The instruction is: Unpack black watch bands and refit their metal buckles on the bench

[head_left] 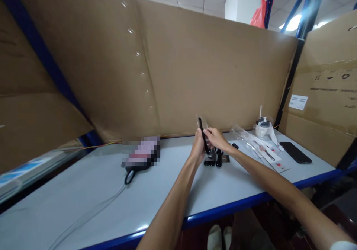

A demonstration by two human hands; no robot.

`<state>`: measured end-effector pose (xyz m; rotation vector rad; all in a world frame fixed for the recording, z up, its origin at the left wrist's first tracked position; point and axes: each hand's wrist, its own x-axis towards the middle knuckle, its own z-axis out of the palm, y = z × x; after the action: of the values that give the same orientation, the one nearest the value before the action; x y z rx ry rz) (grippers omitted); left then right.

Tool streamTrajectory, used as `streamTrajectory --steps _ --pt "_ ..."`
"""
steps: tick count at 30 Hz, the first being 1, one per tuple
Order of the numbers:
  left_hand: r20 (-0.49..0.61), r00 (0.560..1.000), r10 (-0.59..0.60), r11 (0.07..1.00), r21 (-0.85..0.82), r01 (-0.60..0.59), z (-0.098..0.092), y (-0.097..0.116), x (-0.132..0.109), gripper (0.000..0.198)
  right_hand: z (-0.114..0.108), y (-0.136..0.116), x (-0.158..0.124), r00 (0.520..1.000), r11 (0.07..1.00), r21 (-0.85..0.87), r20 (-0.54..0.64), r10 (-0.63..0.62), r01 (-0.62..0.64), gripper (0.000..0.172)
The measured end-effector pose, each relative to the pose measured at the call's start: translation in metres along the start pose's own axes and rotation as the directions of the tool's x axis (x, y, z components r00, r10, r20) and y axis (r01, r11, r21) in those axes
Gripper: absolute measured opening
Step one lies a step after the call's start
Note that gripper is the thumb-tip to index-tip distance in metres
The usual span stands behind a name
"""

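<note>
A long, thin black object (201,124) in a clear plastic bag stands up, slightly tilted, above the middle of the table. My left hand (198,146) is closed round it from the left side. The fingers of my right hand (215,137) pinch the bag and object from the right; what exactly lies under the fingertips is hidden. Just below my hands, several small black pieces (219,159) lie on the table, some in clear wrapping. They are too small to name.
Clear plastic packages with white cards (266,153) lie to the right, beside a black phone (295,152). Behind them stands a cup with a straw (262,128). At left lies a device with a blurred screen (142,153) and a cable. Cardboard walls (217,71) enclose the table (111,209).
</note>
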<state>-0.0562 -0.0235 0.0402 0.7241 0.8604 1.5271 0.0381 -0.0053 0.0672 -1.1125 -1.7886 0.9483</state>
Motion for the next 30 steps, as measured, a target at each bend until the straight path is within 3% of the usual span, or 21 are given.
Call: streamTrajectory --steps 3,6,9,12,15,19,22,30 --pt "-0.084 0.979 0.183 0.965 0.203 -0.163 0.005 -0.007 -0.001 0.034 0.006 0.005 0.000 0.998 0.988 0.147 -0.016 0.053 -0.050 0.028" --pt "-0.072 0.966 0.247 0.932 0.292 -0.216 0.011 -0.007 -0.004 0.029 0.005 0.006 -0.002 0.986 0.917 0.365 0.023 0.165 -0.162 0.029" --pt "-0.006 0.982 0.188 0.941 0.287 -0.178 0.014 -0.003 -0.008 0.027 -0.002 0.007 -0.001 0.967 0.800 0.550 0.055 0.250 -0.239 0.033" --pt "0.091 0.995 0.048 0.964 0.255 -0.070 0.008 0.004 -0.011 0.025 -0.017 0.007 0.003 0.937 0.659 0.679 0.131 0.325 -0.323 0.034" --pt "0.055 0.998 -0.026 0.950 0.312 0.008 -0.007 0.016 -0.010 0.019 -0.040 0.009 0.004 0.902 0.545 0.738 0.206 0.379 -0.397 0.032" --pt "-0.120 0.992 0.033 0.830 0.556 0.040 -0.035 0.031 -0.005 0.022 -0.072 0.017 0.004 0.907 0.557 0.751 0.135 0.399 -0.356 0.031" --pt "-0.192 0.980 0.057 0.765 0.639 0.081 -0.049 0.035 -0.003 0.027 -0.087 0.025 0.007 0.898 0.581 0.750 0.037 0.439 -0.316 0.030" --pt "-0.280 0.955 0.097 0.811 0.578 0.087 -0.055 0.035 0.000 0.010 -0.093 0.038 0.012 0.867 0.568 0.800 -0.133 0.480 -0.192 0.028"
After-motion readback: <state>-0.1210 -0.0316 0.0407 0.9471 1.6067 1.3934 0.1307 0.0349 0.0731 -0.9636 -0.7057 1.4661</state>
